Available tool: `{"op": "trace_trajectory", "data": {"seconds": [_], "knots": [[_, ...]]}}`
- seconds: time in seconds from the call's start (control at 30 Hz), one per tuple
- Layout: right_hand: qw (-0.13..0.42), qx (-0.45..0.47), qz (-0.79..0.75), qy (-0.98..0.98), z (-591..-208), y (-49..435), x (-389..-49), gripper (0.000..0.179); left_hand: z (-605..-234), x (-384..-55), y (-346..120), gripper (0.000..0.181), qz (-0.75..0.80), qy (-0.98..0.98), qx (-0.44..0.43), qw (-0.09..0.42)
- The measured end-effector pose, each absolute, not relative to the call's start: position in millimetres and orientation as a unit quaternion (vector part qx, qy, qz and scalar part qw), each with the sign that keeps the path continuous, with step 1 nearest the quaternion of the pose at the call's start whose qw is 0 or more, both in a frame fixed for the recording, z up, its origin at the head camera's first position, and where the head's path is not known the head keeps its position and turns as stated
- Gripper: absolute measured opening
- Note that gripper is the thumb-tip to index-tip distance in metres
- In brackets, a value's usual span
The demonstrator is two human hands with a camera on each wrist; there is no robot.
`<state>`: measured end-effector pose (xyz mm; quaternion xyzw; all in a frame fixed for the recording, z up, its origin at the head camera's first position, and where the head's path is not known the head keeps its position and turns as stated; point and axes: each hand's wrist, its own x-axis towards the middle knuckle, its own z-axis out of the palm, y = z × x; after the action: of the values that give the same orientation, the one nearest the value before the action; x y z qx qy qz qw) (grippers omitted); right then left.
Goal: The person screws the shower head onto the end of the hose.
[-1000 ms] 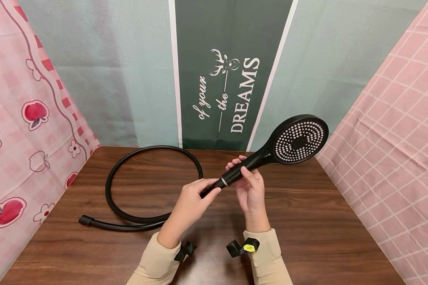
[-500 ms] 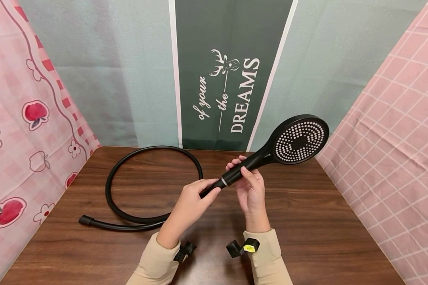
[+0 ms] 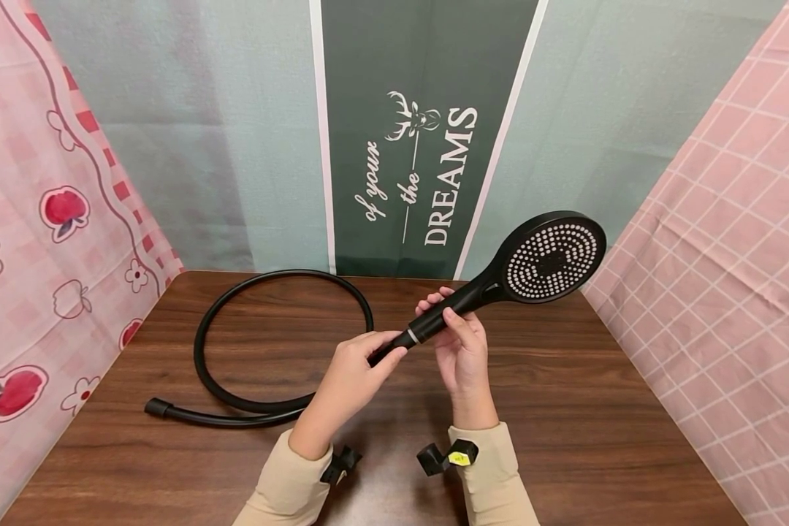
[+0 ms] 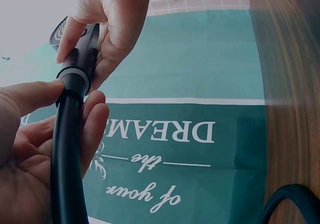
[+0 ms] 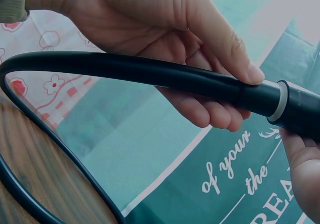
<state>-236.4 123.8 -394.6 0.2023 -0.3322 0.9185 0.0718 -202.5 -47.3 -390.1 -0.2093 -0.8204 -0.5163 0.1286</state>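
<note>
A black hand shower [image 3: 554, 259] with a round face of pale nozzles is held tilted up to the right over the table. My right hand [image 3: 462, 358] grips its handle [image 3: 447, 310], thumb on the near side and fingertips behind. With thumb and fingers my left hand [image 3: 355, 372] holds the end fitting of a black shower hose [image 3: 283, 274] at the handle's lower end. A light ring [image 5: 282, 102] shows at the joint between fitting and handle in the right wrist view. From the left hand the hose loops over the table to a loose end connector [image 3: 159, 407] at the left.
The dark wood table [image 3: 565, 409] spreads under both hands. Behind it hangs a green cloth [image 3: 394, 44] with white lettering. Pink patterned cloths [image 3: 749, 219] stand along both sides. Each sleeve cuff carries a small black camera mount [image 3: 447, 457].
</note>
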Motion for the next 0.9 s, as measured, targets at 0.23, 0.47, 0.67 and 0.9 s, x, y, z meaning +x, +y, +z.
{"op": "trace_trajectory", "data": {"seconds": [0.23, 0.47, 0.67, 0.9], "knots": [[0.073, 0.199, 0.919, -0.331, -394.6, 123.8, -236.3, 0.023, -391.6, -202.9, -47.0, 0.022, -0.516, -0.819, -0.213, 0.134], [0.073, 0.192, 0.918, -0.339, -393.5, 123.3, -235.4, 0.024, -392.5, -204.5, -48.7, 0.023, -0.522, -0.815, -0.215, 0.129], [0.075, 0.190, 0.918, -0.340, -392.6, 123.1, -235.2, 0.023, -393.0, -205.1, -49.9, 0.026, -0.521, -0.818, -0.212, 0.120], [0.073, 0.193, 0.917, -0.340, -393.0, 123.3, -235.1, 0.024, -392.4, -204.0, -50.2, 0.022, -0.523, -0.816, -0.213, 0.120]]}}
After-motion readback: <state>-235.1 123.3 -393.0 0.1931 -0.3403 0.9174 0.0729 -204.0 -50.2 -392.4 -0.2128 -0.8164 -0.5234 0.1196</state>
